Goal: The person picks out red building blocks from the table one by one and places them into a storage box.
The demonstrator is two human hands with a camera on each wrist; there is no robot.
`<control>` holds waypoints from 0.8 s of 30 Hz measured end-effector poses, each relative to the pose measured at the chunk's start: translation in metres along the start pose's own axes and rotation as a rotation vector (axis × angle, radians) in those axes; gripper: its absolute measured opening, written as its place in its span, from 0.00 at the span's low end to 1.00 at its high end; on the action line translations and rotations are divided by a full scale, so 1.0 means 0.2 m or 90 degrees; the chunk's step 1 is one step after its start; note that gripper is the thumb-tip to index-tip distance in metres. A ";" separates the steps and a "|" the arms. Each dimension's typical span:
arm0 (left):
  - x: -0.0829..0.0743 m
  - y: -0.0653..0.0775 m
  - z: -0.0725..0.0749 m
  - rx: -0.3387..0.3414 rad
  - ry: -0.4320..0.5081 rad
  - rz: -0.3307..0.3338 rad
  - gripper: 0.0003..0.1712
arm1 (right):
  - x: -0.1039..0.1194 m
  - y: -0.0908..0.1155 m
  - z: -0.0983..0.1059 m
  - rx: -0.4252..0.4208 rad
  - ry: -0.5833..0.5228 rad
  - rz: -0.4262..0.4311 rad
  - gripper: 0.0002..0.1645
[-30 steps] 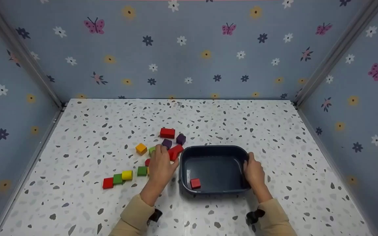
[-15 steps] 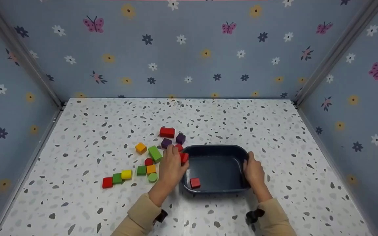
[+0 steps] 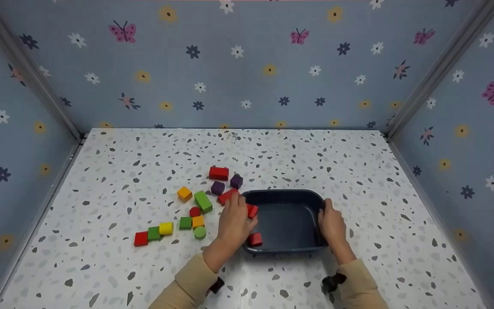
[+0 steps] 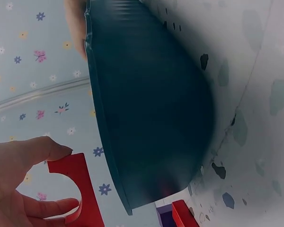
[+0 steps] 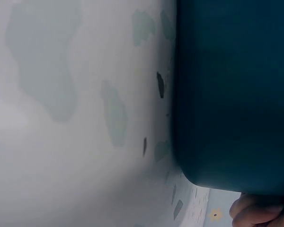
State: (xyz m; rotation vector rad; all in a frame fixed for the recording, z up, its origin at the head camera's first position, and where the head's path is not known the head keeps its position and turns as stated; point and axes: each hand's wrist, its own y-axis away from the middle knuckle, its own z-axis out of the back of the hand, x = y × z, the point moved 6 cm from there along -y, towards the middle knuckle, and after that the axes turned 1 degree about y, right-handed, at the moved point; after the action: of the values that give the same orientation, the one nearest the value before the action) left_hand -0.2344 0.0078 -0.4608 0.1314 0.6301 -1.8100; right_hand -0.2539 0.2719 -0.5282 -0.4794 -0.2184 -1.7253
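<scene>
left hand (image 3: 234, 222) moved right over near side of dark tray (image 3: 285, 197), pinching red arch block (image 4: 87, 189); right hand (image 3: 332, 223) grips tray's right rim; block likely light, stiff: hold ends.

Left hand (image 4: 7, 177) pinches red arch (image 4: 88, 194) near tray (image 4: 151, 104). Right hand (image 4: 75, 28) at rim. Red block (image 4: 184, 215) beside purple block (image 4: 167, 218) on table (image 4: 255, 161).

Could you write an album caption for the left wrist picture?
A left hand grips a red block with a curved cutout, close to a dark tray.
</scene>
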 end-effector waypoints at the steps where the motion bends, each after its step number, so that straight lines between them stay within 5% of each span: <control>1: -0.01 0.00 -0.01 0.005 0.002 -0.003 0.28 | 0.00 0.00 0.00 0.000 0.000 -0.001 0.12; 10: -0.07 0.00 -0.05 0.036 -0.003 -0.040 0.31 | -0.01 0.00 -0.01 0.011 -0.003 -0.016 0.11; 18: -0.09 0.00 -0.14 0.106 -0.014 -0.042 0.33 | -0.01 -0.01 -0.01 0.028 -0.006 -0.034 0.11; 24: -0.10 -0.01 -0.18 0.100 -0.039 -0.063 0.33 | -0.01 -0.01 -0.01 0.028 -0.005 -0.033 0.11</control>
State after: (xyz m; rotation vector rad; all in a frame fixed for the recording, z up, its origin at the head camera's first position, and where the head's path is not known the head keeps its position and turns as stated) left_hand -0.2383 0.0435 -0.4828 0.1532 0.4575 -1.9512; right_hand -0.2556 0.2732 -0.5310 -0.4520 -0.2754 -1.7661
